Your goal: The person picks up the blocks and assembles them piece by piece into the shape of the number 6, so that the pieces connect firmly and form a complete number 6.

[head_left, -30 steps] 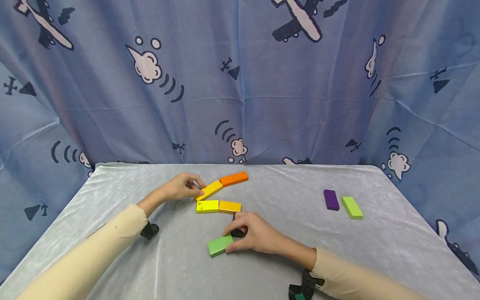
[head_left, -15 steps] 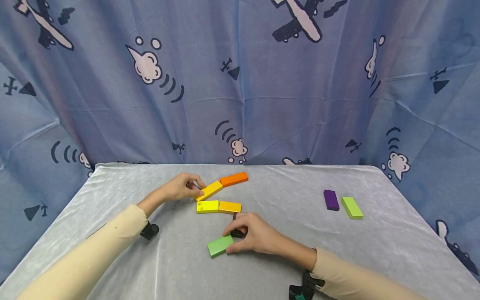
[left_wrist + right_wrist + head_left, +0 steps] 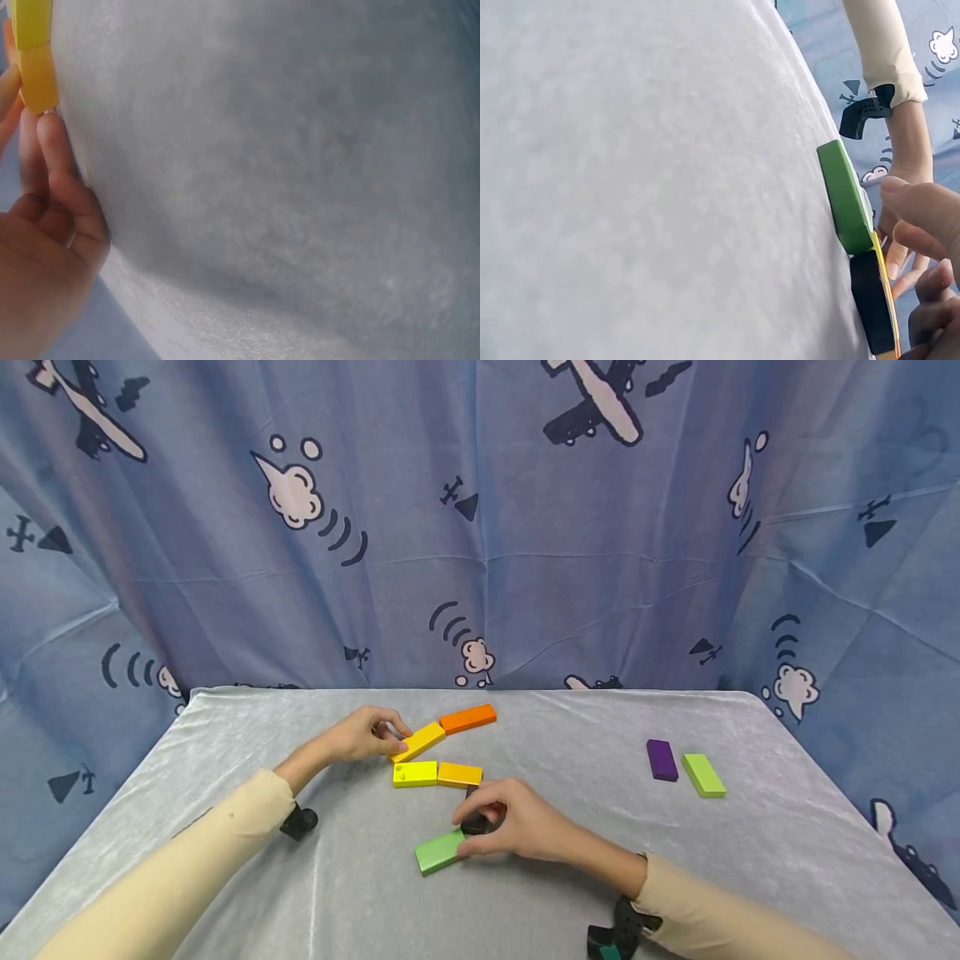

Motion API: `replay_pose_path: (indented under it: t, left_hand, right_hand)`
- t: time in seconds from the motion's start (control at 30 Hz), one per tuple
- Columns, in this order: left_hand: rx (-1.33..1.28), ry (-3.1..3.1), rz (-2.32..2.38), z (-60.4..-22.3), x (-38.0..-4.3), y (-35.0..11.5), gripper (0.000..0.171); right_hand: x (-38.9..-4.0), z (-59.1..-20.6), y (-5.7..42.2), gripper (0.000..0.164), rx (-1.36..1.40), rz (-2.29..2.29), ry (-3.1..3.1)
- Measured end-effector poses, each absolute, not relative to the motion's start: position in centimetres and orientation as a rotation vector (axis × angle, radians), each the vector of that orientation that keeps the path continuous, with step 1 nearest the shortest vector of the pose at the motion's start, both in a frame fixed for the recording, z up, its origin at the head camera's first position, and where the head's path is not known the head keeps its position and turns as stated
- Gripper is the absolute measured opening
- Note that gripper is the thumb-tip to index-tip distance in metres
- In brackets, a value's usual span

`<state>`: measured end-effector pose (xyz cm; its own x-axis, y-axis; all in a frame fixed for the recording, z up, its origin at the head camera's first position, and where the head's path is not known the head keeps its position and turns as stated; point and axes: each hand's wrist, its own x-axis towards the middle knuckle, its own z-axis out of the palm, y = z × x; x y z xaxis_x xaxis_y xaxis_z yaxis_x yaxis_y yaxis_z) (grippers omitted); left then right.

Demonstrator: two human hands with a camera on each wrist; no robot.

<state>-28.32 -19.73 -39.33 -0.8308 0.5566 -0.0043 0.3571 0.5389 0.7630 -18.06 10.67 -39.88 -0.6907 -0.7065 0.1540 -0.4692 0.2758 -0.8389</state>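
My left hand (image 3: pixel 358 737) pinches the near end of an amber block (image 3: pixel 422 740), which lies slanted on the table. Its far end meets an orange block (image 3: pixel 468 718). My right hand (image 3: pixel 528 827) hovers with thumb and index finger apart at the right end of a green block (image 3: pixel 438 853). In the right wrist view a gap shows between the thumb (image 3: pixel 904 195) and that green block (image 3: pixel 844 195). A black block (image 3: pixel 473 823), partly hidden by the right fingers, touches the green one. A yellow block (image 3: pixel 415 774) and a golden block (image 3: pixel 461 775) lie end to end.
A purple block (image 3: pixel 662 760) and a lime block (image 3: pixel 703 776) lie apart on the right side of the table. Pale grey cloth (image 3: pixel 600 718) covers the table. A blue patterned curtain (image 3: pixel 525 627) hangs behind it.
My right hand has loosened from the green block and moved slightly up and right. The black block shows more. The left hand and the blocks keep their places.
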Motion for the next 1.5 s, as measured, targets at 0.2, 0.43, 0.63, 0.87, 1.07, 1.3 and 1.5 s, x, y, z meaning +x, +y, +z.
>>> replay_pose_path:
  t: [0.2, 0.43, 0.63, 0.87, 1.07, 1.3, 1.5]
  left_hand:
    - [0.76, 2.526, 1.172, -39.3, -28.3, -19.7, 0.018]
    - [0.746, 2.526, 1.17, -39.3, -28.3, -19.6, 0.017]
    - [0.743, 2.528, 1.169, -39.3, -28.4, -19.6, 0.016]
    - [0.739, 2.531, 1.163, -39.3, -28.4, -19.6, 0.016]
    - [0.735, 2.54, 1.151, -39.3, -28.4, -19.6, 0.016]
    - [0.75, 2.537, 1.157, -39.3, -28.3, -19.6, 0.017]
    - [0.74, 2.534, 1.151, -39.3, -28.2, -19.6, 0.017]
  right_hand:
    - [-18.2, -39.6, 12.0, 0.018, -1.103, -1.43, 2.311]
    - [-18.4, -39.2, 15.1, 0.014, -1.043, -1.47, 2.327]
    - [-18.6, -38.5, 18.0, 0.012, -0.99, -1.484, 2.392]
    - [-18.6, -37.8, 21.3, 0.012, -0.957, -1.535, 2.476]
    - [-18.6, -37.6, 24.5, 0.013, -0.967, -1.586, 2.519]
    - [-18.4, -37.5, 27.9, 0.013, -0.828, -1.531, 2.667]
    - [-18.3, -37.6, 30.2, 0.014, -0.729, -1.486, 2.722]
